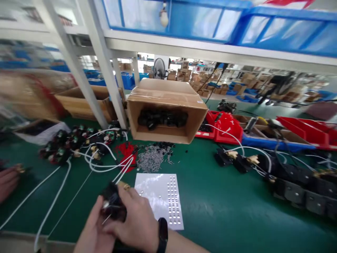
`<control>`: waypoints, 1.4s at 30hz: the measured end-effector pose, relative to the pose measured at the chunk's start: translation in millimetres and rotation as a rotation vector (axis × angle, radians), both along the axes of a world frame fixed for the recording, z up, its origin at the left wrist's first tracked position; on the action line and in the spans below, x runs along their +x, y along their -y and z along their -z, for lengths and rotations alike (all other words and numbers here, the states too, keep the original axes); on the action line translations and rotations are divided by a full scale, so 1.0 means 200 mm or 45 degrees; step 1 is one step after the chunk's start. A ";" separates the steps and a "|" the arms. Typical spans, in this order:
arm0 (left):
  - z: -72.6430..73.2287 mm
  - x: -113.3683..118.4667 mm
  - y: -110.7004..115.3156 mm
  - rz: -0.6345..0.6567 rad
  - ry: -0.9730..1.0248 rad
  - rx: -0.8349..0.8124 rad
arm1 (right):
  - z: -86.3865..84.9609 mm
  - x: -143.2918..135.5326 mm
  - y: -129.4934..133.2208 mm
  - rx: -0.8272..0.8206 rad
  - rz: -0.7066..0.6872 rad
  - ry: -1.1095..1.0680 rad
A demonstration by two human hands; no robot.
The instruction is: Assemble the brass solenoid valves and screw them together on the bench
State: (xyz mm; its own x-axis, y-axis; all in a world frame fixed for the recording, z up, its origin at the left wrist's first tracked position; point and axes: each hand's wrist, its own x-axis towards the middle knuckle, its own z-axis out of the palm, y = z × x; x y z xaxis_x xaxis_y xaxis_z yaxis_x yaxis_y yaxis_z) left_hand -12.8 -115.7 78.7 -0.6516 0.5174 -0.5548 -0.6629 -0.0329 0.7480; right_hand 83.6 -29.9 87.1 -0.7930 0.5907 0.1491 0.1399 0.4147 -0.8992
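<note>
A small black device point(112, 200) with white wires running from its top is held between both my hands, low and left of the middle. My left hand point(93, 225) grips it from the left and below. My right hand point(139, 212), with a black band at the wrist, closes on its right side. Fingers and blur hide part of the device. Beside my right hand lies a white sheet point(152, 202) with rows of small round silver pieces point(173, 202). Beyond the sheet is a pile of small grey pin-like parts point(151, 157) next to a red patch of tiny parts point(125, 154).
An open cardboard box point(165, 93) with black parts stands at the back. Similar black units point(295, 189) with white cables line the right; wired assemblies point(76, 140) crowd the left. Red bins point(228, 126) sit behind. A co-worker's hand point(9, 182) is at far left. Shelf posts point(104, 63) rise behind.
</note>
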 end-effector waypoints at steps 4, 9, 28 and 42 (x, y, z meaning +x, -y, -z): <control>0.01 0.07 -0.02 0.282 -0.469 0.055 | 0.04 -0.01 -0.05 -0.366 0.137 -0.164; 0.00 -0.08 -0.02 0.676 -1.629 -0.104 | 0.04 0.15 -0.19 -0.909 -0.065 -0.265; 0.30 0.12 -0.26 1.112 -1.658 0.014 | 0.21 0.37 -0.15 -0.630 0.509 0.080; 0.08 0.06 -0.29 1.452 -0.843 0.234 | 0.28 0.69 -0.28 -0.834 0.961 -0.347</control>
